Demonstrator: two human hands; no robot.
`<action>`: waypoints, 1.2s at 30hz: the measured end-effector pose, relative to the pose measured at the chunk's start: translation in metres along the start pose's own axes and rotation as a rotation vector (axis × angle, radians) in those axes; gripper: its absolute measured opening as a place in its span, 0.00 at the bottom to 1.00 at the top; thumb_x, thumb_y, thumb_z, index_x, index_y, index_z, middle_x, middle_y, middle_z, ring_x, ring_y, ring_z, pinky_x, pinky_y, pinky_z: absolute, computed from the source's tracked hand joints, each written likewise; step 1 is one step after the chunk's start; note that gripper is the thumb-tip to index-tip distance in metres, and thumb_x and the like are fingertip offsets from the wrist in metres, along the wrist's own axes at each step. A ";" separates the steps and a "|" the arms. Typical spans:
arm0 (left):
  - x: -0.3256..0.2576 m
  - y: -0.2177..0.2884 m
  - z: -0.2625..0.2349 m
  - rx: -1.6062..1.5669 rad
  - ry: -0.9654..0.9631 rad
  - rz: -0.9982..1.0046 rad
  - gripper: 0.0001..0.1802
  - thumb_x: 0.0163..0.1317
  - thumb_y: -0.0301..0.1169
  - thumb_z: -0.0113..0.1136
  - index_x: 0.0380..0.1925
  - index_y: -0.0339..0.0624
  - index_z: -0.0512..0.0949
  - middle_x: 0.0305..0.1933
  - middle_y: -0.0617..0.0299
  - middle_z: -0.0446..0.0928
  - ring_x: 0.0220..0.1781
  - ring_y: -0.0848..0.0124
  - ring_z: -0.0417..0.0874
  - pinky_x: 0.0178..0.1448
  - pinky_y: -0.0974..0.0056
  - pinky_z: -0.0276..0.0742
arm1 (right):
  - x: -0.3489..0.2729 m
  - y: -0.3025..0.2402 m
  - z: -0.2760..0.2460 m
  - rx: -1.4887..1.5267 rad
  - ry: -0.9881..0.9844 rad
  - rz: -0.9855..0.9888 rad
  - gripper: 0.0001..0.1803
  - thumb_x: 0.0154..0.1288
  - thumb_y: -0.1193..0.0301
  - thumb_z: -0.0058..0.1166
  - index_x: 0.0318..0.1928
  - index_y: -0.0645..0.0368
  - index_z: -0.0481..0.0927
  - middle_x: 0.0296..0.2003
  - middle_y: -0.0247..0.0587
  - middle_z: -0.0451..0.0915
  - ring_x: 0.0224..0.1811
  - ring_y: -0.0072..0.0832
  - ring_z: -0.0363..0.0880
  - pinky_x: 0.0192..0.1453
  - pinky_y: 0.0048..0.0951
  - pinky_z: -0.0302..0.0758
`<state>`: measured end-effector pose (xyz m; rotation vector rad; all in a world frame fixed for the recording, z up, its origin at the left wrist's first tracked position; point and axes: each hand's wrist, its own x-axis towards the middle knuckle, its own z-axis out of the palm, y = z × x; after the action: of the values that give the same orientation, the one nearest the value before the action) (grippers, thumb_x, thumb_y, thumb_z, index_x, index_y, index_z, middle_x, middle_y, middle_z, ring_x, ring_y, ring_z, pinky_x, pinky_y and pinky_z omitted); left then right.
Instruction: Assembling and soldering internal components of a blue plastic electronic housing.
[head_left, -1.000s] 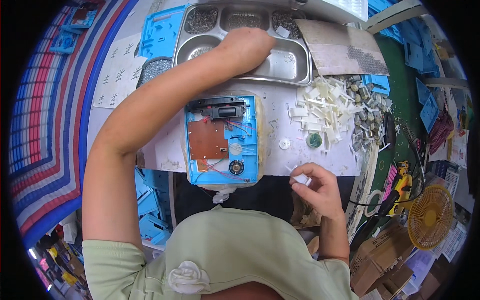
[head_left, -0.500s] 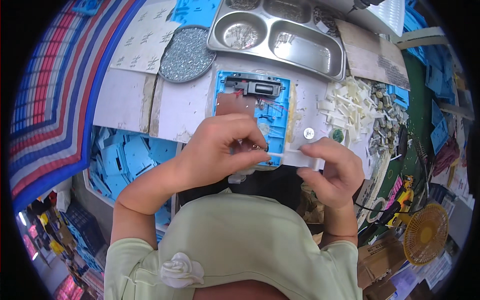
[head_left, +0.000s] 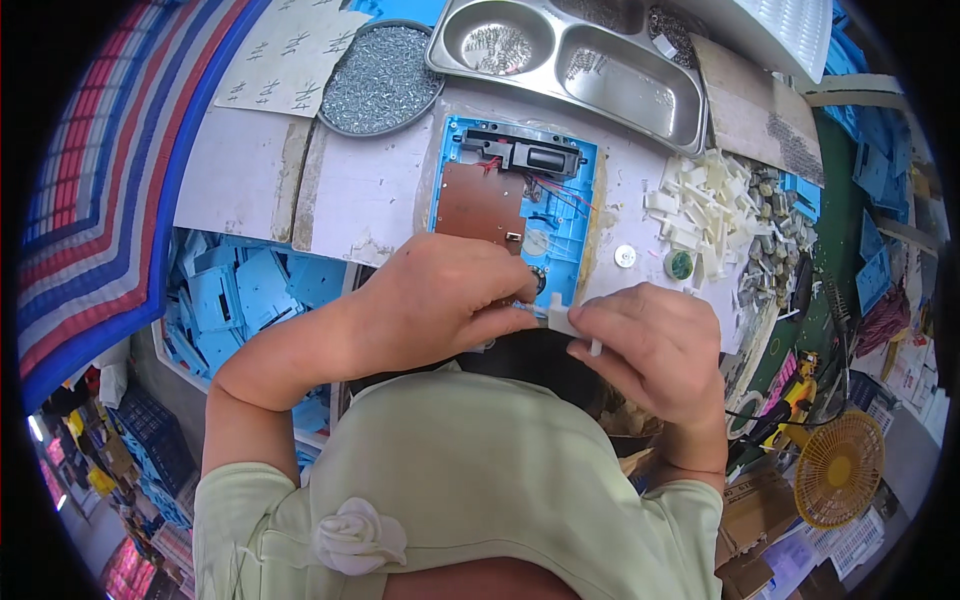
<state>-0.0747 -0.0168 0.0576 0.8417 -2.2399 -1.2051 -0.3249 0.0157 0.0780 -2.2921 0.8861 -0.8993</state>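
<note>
I am viewing a cluttered counter (head_left: 250, 190) carrying a blue housing (head_left: 560, 225). My left hand (head_left: 440, 300) and right hand (head_left: 650, 345) are both pinching, in a closed grip, a small white plastic part (head_left: 560, 318).

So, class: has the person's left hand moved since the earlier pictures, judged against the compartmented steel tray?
Yes. The left hand has come off the steel tray and back toward the body, meeting the right hand by the blue plastic housing.

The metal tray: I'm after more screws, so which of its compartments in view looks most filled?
The round left compartment of the metal tray: a pile of small silvery parts covers its bottom, while the long middle one is mostly bare steel.
</note>
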 end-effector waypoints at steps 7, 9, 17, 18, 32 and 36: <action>0.015 0.015 -0.025 -0.855 -0.509 -0.631 0.09 0.59 0.31 0.72 0.35 0.40 0.83 0.28 0.57 0.81 0.28 0.59 0.83 0.32 0.61 0.76 | -0.032 0.019 0.005 0.318 -0.152 0.245 0.22 0.60 0.67 0.70 0.51 0.62 0.78 0.37 0.48 0.87 0.32 0.38 0.87 0.31 0.29 0.79; 0.024 -0.001 -0.017 -0.459 -0.238 -0.336 0.08 0.59 0.31 0.71 0.35 0.41 0.83 0.28 0.58 0.81 0.29 0.59 0.83 0.32 0.60 0.77 | -0.052 0.016 0.023 0.955 0.137 0.610 0.22 0.67 0.61 0.66 0.52 0.62 0.75 0.37 0.53 0.86 0.32 0.39 0.88 0.30 0.28 0.79; 0.052 -0.024 0.016 0.609 -0.281 0.212 0.06 0.53 0.29 0.67 0.30 0.41 0.80 0.27 0.60 0.78 0.30 0.60 0.84 0.35 0.57 0.80 | -0.097 0.032 0.022 1.301 0.372 0.680 0.26 0.72 0.52 0.60 0.50 0.65 0.72 0.36 0.60 0.86 0.28 0.41 0.88 0.28 0.26 0.79; 0.051 -0.019 0.019 0.626 -0.286 0.192 0.06 0.53 0.28 0.67 0.30 0.41 0.80 0.27 0.59 0.78 0.30 0.60 0.84 0.35 0.57 0.80 | -0.097 0.029 0.019 1.266 0.376 0.693 0.26 0.72 0.53 0.60 0.50 0.65 0.73 0.36 0.60 0.86 0.28 0.40 0.88 0.29 0.25 0.80; 0.024 -0.028 0.004 -0.050 0.206 -0.146 0.05 0.59 0.21 0.68 0.34 0.34 0.82 0.31 0.60 0.80 0.26 0.72 0.79 0.32 0.67 0.73 | -0.030 0.033 0.016 -0.188 0.206 0.303 0.16 0.51 0.75 0.72 0.42 0.59 0.82 0.40 0.38 0.83 0.42 0.40 0.78 0.44 0.35 0.76; 0.015 -0.037 0.018 -0.089 0.366 -0.143 0.02 0.62 0.19 0.66 0.34 0.34 0.81 0.32 0.61 0.80 0.27 0.79 0.77 0.30 0.73 0.69 | -0.012 0.035 0.018 -0.337 0.103 0.157 0.18 0.46 0.74 0.73 0.40 0.57 0.83 0.38 0.37 0.79 0.42 0.41 0.74 0.43 0.38 0.74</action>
<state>-0.0854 -0.0327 0.0180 1.1033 -1.8467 -1.0993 -0.3322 0.0056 0.0390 -2.4252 1.3307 -0.8584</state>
